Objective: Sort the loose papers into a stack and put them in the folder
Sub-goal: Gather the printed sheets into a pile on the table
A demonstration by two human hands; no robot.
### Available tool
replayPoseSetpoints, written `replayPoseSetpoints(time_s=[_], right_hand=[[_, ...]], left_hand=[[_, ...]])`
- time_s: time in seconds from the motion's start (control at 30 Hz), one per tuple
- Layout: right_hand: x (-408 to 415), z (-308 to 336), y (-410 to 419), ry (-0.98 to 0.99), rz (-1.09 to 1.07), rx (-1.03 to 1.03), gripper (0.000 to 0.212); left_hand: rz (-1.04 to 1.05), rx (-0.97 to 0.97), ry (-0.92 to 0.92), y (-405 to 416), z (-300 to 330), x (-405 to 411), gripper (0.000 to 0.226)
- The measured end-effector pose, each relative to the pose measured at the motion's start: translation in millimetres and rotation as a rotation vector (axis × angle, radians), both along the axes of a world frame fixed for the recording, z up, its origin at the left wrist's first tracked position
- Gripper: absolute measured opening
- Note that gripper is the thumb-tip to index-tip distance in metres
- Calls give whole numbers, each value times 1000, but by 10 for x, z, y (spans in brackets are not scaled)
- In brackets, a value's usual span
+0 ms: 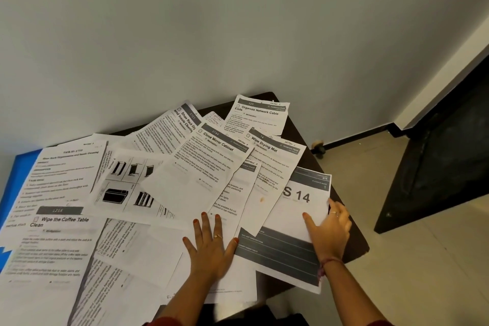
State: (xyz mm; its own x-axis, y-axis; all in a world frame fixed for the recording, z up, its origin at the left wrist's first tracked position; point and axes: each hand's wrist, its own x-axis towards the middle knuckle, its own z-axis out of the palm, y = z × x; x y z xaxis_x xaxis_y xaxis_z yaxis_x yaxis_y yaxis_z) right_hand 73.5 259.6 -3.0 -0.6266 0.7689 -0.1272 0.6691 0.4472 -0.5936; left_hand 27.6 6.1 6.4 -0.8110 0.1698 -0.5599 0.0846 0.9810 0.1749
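Several loose printed papers [148,193] lie fanned out and overlapping across a dark table [356,242]. A blue folder [19,169] shows at the far left, mostly covered by sheets. My left hand [209,243] lies flat with spread fingers on the papers near the middle front. My right hand [329,233] holds the right edge of the "S 14" sheet [299,217], thumb on top and fingers at the edge. Sheets titled "Close Mirror Cabinet" [211,156] and "Wipe Drying Mat" [272,159] overlap just beyond my hands.
A grey wall stands right behind the table. The table's right corner [366,247] ends close to my right hand, with tiled floor [397,272] beyond. A dark piece of furniture [436,167] stands at the right. A small caster-like object [317,147] sits by the skirting.
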Motion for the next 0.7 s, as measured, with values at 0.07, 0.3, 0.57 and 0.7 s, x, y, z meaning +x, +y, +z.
replayPoseSetpoints(time_s=[0.07,0.3,0.57,0.7], right_hand=[[-27,41,40,25,-45,-68,77],[-80,90,120,64,-73,-195,72],[-90,26,151,67,-70,-269,67],[-89,52,154,80,-78,-300,64]], left_hand=[[-1,-3,-3,5,10,-1,117],[-2,-10,-7,5,62,-3,119],[-12,-18,9,-20,24,-9,92],[-8,-23,20,-30,-16,-14,98]])
